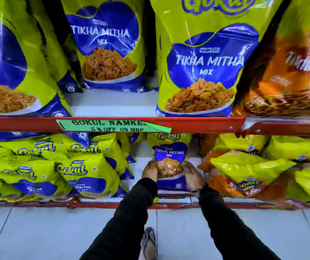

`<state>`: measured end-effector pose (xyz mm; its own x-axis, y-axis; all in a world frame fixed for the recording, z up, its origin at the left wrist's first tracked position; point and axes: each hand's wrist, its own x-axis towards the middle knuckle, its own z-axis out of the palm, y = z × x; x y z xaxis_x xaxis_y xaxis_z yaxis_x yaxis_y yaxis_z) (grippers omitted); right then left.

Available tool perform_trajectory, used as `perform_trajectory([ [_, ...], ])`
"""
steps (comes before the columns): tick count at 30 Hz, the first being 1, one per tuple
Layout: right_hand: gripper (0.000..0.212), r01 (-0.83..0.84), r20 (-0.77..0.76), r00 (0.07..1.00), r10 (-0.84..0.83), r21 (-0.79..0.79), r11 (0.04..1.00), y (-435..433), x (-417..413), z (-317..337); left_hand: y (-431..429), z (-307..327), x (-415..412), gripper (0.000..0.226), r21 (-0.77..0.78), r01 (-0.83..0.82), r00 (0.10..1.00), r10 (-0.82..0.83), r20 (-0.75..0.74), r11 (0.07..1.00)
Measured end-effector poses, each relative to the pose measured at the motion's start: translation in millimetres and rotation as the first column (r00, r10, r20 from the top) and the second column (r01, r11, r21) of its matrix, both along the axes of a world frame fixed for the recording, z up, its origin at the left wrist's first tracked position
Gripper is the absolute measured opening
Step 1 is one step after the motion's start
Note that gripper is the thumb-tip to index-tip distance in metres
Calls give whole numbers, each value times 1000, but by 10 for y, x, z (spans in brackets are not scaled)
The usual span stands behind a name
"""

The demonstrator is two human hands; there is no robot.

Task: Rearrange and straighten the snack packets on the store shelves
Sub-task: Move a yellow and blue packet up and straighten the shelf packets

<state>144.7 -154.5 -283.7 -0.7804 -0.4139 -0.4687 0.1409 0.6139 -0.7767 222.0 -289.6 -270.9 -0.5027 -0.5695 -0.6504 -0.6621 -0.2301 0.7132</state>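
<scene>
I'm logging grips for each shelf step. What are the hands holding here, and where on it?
Both hands hold one Tikha Mitha packet on the lower shelf: left hand and right hand on its lower side edges.

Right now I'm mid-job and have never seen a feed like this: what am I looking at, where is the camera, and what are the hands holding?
There is no machine here. This is one picture from a wide-angle camera worn on a person's head, looking forward and down, so the shelves bend at the edges. The two dark sleeves are that person's arms. The left hand and the right hand grip the sides of a small Tikha Mitha packet, held upright on the lower shelf. Either side of it, yellow-green packets lie slumped and tilted. The upper shelf carries larger upright packets and a green discount label. Below is tiled floor and the person's sandalled foot.
</scene>
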Motion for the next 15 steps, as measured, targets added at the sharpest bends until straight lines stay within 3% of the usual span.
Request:
perform_trajectory([
  [3,35,119,29,993,-118,-71,990,39,70,25,49,35,31,41,-23,-23,999,22,-49,999],
  [7,42,157,18,988,-156,-146,977,226,251,136,230,166,187,40,-75,-92,988,82,-129,993],
  [15,43,120,-24,991,-133,-303,945,672,773,586,694,552,837,40,-132,-212,942,166,-290,968],
])
